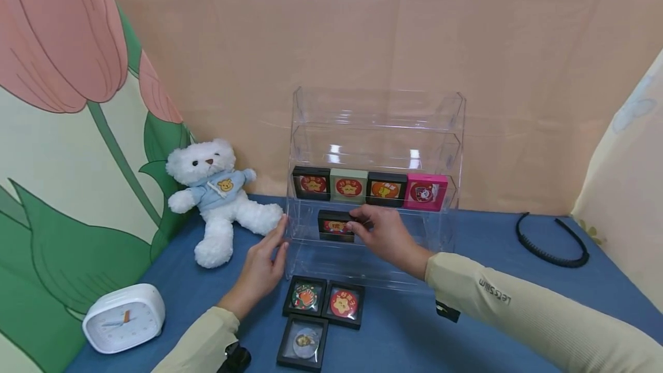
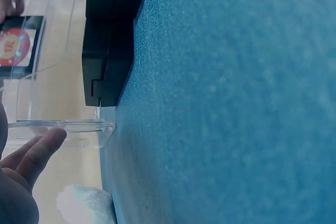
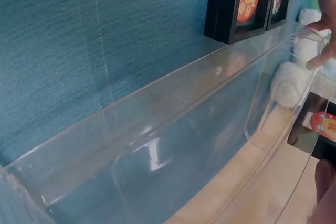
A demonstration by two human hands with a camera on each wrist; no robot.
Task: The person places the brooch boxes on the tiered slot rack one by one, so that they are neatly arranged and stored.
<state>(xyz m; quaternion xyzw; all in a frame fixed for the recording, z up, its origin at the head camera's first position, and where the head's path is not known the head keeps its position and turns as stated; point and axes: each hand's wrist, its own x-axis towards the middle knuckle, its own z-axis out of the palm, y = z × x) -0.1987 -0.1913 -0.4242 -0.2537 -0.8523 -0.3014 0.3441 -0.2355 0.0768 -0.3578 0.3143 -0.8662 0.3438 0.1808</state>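
Observation:
A clear acrylic tiered rack [image 1: 380,127] stands on the blue cloth. My right hand [image 1: 389,242] pinches the right edge of a small black display box [image 1: 331,227] with a red and yellow badge, on the tier below the filled row. In the right wrist view the same black box [image 3: 300,136] shows behind the clear tier front, with a finger against it. My left hand [image 1: 260,272] touches the rack's left side with its fingers fairly straight; the left wrist view shows these fingers [image 2: 43,153] at the clear side panel.
The filled tier holds black boxes [image 1: 312,197], a pale green box [image 1: 348,201] and a pink box [image 1: 426,208]. Three black boxes [image 1: 325,311] lie before the rack. A white teddy bear [image 1: 217,189] and white clock [image 1: 124,335] are left, a black braided band [image 1: 551,258] right.

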